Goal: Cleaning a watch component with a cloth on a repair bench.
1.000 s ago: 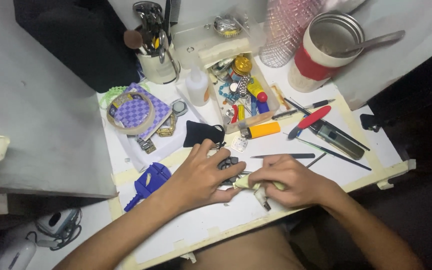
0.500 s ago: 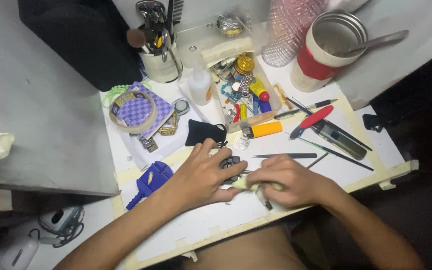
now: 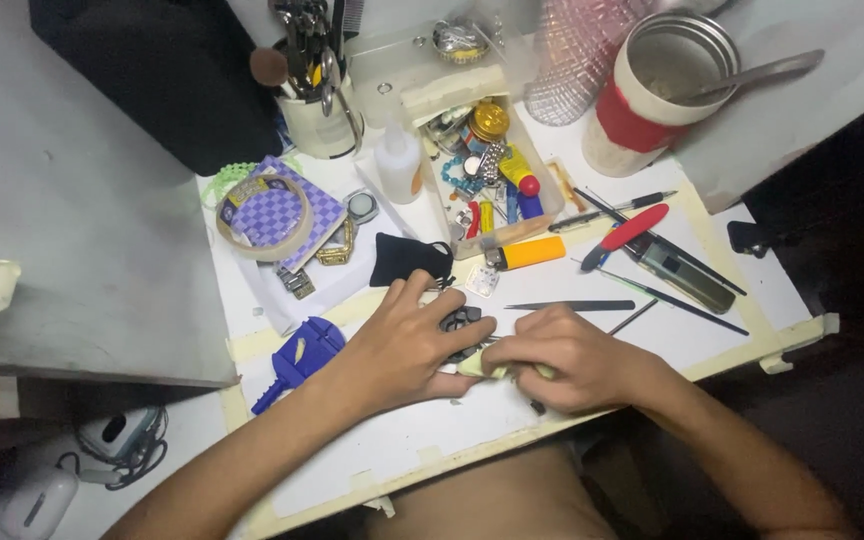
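Black and small, a watch part [image 3: 460, 322] lies near the front edge of the white desk [image 3: 712, 340], pinned under the fingers [image 3: 457, 338] of the left hand [image 3: 402, 345], which curl down over it so that only its dark top shows between fingers and thumb. The right hand [image 3: 567, 355] meets it from the other side, its fingers closed around a pale yellow-green handled tool [image 3: 487, 368] whose end points at the watch part; the tool's tip is hidden between the two hands. Just beyond the left hand sits a black pouch [image 3: 407, 260], and left of the wrist, toward the desk's left edge, a blue plastic holder [image 3: 302, 355]. Behind the right hand lies a pair of dark tweezers [image 3: 567, 305], and farther back an orange lighter [image 3: 527, 253] beside a clear tray [image 3: 537, 195] crowded with small coloured parts. Toward the right edge rest a red-handled tool [image 3: 627, 232], a grey bar-shaped tool [image 3: 682, 275] and thin black pens [image 3: 612, 208]. At the back edge stand a white cup [image 3: 317, 120] of tools, a small glue bottle [image 3: 400, 165] and a big red-banded mug [image 3: 657, 95] with a spoon [image 3: 752, 75]. A roll of tape [image 3: 264, 215] lies on a purple checked pad [image 3: 307, 215] near the back left corner.
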